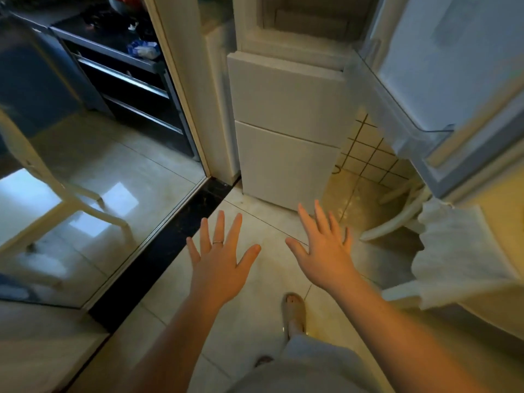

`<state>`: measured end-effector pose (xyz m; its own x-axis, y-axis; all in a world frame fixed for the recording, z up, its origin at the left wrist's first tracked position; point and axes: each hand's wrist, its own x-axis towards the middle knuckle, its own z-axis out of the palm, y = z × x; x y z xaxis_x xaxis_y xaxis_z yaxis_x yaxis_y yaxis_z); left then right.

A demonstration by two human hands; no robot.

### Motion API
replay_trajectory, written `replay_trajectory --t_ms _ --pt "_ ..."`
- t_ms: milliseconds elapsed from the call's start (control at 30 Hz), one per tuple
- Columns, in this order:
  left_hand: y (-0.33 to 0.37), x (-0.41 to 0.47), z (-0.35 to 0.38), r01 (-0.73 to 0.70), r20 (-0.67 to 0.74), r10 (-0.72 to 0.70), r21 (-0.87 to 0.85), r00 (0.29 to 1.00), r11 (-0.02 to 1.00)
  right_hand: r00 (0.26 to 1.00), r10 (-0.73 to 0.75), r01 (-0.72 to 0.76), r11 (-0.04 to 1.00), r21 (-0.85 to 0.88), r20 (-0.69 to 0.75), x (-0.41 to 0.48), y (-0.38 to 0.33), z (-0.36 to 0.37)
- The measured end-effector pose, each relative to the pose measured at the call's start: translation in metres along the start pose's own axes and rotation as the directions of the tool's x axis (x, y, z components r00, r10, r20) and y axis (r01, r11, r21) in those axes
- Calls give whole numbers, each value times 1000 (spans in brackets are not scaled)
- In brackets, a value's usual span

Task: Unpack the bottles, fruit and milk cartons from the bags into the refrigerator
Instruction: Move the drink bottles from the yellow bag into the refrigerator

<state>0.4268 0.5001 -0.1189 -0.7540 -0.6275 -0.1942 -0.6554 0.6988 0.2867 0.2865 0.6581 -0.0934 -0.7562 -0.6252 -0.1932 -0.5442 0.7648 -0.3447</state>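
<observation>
Refrigerator (286,131), white, upper centre of frame: two lower compartments closed, upper door (442,80) swung open at upper right. Left hand (221,262) and right hand (326,251), lower centre, fingers spread, grasping nothing, above the tiled floor (255,307).

We stand in a home kitchen: a white fridge (286,131) with its door (442,80) open, tiled floor (255,279), dark shelves (124,78).

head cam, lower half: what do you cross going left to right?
white chair → black threshold strip → left hand → right hand → white ruffled cloth
</observation>
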Motion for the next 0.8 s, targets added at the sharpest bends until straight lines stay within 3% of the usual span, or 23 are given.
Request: replay_trajectory --t_ms 333,800 --pt "107 -35 48 -227 116 227 -18 967 974 981 191 -189 981 36 -40 -84 120 -17" --pt "427 -113 168 -426 201 424 -35 883 904 898 412 -394 909 137 -151 -189 433 -113"
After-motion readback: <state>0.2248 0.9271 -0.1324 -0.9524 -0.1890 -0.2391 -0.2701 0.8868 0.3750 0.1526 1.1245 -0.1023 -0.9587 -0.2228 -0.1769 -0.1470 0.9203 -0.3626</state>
